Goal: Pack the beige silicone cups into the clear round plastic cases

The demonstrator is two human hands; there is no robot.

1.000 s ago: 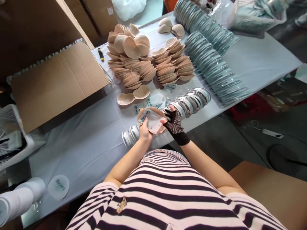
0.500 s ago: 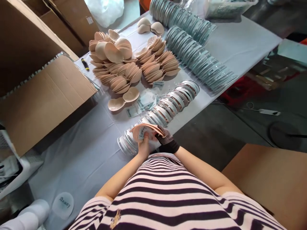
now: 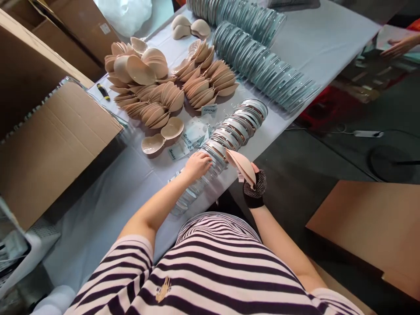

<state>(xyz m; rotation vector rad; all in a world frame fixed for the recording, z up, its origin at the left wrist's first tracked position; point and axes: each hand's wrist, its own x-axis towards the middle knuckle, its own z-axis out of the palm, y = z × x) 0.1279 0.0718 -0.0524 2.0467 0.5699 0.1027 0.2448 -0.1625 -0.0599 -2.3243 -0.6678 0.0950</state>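
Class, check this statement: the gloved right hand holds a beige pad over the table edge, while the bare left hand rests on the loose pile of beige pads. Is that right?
Not quite. In the head view the bare left hand rests on the row of clear round cases, not on the pile of beige pads, which lies farther up the table. The rest stands: the gloved right hand holds a beige pad over the table edge.

I see a beige pad pair [image 3: 243,166] tilted in my gloved grip, just right of the clear round cases [image 3: 226,142] row.

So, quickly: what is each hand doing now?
Left hand: open, fingers resting on the row of clear cases.
Right hand: closed, holding beige pads.
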